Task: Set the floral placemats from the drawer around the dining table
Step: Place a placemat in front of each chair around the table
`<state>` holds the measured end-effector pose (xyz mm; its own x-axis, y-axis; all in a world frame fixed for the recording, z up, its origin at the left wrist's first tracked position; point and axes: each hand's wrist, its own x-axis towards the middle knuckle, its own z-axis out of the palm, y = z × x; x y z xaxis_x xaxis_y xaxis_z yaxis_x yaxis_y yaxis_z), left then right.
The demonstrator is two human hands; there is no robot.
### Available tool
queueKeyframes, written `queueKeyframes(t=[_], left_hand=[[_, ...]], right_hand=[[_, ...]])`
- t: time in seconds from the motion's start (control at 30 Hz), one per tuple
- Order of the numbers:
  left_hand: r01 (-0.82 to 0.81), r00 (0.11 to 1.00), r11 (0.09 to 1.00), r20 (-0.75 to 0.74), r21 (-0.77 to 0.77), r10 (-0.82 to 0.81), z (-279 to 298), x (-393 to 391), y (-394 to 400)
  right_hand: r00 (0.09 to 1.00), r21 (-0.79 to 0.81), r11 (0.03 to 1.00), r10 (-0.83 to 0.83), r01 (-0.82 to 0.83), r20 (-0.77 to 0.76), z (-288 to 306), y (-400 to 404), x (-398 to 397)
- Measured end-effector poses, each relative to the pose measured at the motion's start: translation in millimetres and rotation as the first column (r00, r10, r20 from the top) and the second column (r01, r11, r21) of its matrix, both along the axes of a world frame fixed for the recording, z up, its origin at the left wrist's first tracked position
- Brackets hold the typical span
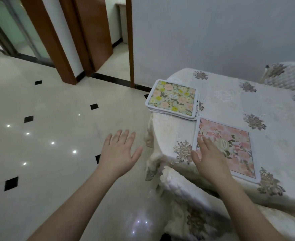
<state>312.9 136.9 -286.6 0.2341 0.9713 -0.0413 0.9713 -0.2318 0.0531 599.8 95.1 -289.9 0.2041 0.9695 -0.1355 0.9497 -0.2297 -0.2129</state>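
Pink placemat (230, 146) flat on table (273, 105) beneath spread right hand (208, 159); stack (172, 100) beside; left hand (119, 152) splayed, empty.

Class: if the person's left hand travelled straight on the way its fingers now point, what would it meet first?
Probably nothing: the left hand points over bare floor, left of the table and placemat stack. Depth is uncertain.

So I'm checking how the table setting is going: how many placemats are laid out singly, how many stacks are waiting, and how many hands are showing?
Pink floral placemat laid singly: 1
Stack of placemats, yellow-green one on top: 1
Hands, left hand and right hand: 2
Total: 4
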Motion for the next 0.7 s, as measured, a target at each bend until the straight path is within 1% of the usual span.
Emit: queueKeyframes(t=[0.1, 0.27, 0.4, 0.57, 0.7], left_hand=[[-0.033, 0.999, 0.999, 0.011, 0.006, 0.033, 7, -49, -20], [-0.112, 0.993, 0.993, 0.025, 0.023, 0.112, 16, -118, -44], [-0.221, 0.974, 0.975, 0.048, 0.016, 0.22, 16, -165, -61], [-0.317, 0.946, 0.946, 0.094, 0.062, 0.311, 20, -201, -72], [-0.359, 0.927, 0.932, 0.135, 0.056, 0.35, 24, -213, -65]], right_hand=[[0.998, 0.029, 0.999, 0.036, -0.037, 0.045, 7, -8, -53], [0.99, 0.056, 0.99, 0.128, -0.132, 0.066, 21, -11, -124], [0.973, 0.12, 0.966, 0.223, -0.229, 0.062, 33, -8, -170], [0.944, 0.181, 0.926, 0.325, -0.331, 0.059, 37, 3, -213], [0.912, 0.196, 0.892, 0.407, -0.408, 0.046, 38, 18, -237]])
